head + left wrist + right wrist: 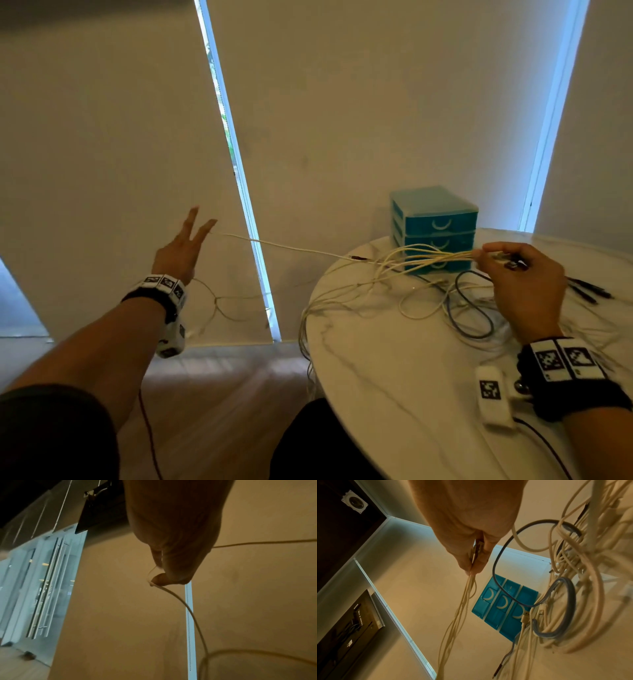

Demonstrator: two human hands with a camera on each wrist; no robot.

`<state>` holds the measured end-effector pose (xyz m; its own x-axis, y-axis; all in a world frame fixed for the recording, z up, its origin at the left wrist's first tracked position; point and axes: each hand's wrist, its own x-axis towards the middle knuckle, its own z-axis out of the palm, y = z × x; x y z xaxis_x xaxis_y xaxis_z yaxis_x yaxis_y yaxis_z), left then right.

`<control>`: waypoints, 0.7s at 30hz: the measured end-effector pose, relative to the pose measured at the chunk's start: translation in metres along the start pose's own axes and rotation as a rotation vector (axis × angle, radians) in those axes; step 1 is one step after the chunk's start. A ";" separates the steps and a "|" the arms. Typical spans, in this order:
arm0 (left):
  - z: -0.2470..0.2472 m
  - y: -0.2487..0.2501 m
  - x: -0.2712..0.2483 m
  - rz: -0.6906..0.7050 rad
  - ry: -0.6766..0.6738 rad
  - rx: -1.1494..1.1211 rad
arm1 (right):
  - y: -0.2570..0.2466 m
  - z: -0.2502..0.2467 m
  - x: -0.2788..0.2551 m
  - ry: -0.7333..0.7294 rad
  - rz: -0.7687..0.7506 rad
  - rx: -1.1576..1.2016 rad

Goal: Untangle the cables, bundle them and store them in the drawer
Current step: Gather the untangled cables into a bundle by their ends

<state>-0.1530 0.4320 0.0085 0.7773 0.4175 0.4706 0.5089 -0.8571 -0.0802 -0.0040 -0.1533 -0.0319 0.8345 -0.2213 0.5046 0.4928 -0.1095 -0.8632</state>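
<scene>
My left hand (208,233) reaches far out to the left of the table and pinches one white cable (291,247) between thumb and finger (158,580), with two other fingers straight. That cable runs taut back to the tangle of white cables (428,294) on the round marble table (394,359). My right hand (486,256) hovers over the table and grips several white cable ends (471,588) together. A grey-blue cable (476,322) loops through the tangle. The blue three-drawer unit (433,219) stands behind it, all drawers closed.
Cream roller blinds (342,102) with bright gaps fill the wall behind. Some white cables hang over the table's left edge (303,329) toward the wooden floor (222,394). Black cable ends (585,291) lie right of my right hand.
</scene>
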 end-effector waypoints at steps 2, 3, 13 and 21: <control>-0.001 -0.009 0.000 -0.098 -0.100 -0.094 | 0.006 -0.002 0.003 0.024 0.016 -0.019; 0.002 -0.014 0.000 -0.169 -0.128 -0.133 | 0.009 -0.003 0.004 0.032 0.022 -0.024; -0.001 -0.037 -0.015 -0.524 -0.293 -0.518 | 0.008 -0.004 -0.001 0.009 0.039 -0.034; -0.006 -0.035 -0.032 -0.456 -0.721 -0.456 | 0.013 -0.002 0.001 0.015 0.065 -0.002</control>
<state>-0.1981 0.4468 0.0014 0.6582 0.6936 -0.2926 0.7436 -0.5383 0.3966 0.0022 -0.1570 -0.0426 0.8608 -0.2426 0.4474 0.4375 -0.0965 -0.8940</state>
